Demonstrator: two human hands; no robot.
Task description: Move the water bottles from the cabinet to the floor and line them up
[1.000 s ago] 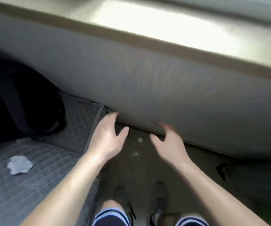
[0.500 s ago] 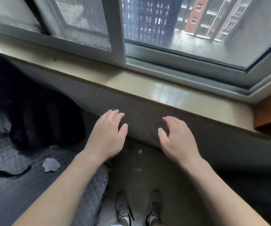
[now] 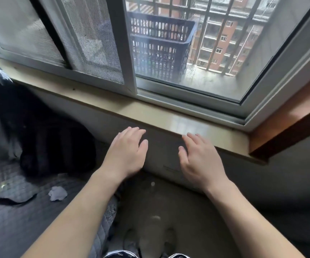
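The shoes (image 3: 131, 241) are blurred; the dark bag (image 3: 53, 146) runs off the left edge.

Bare floor (image 3: 169, 203) lies open below and between the left hand (image 3: 126, 155) and right hand (image 3: 199, 161). Ahead, the wall (image 3: 161, 144) under the window sill (image 3: 150, 114) blocks the way. A quilted bed (image 3: 20, 211) with a dark bag (image 3: 44, 131) closes off the left.

Basket (image 3: 161, 49) behind window (image 3: 121, 43), sill (image 3: 150, 116) below; bag (image 3: 53, 142) left, on quilt (image 3: 20, 220).
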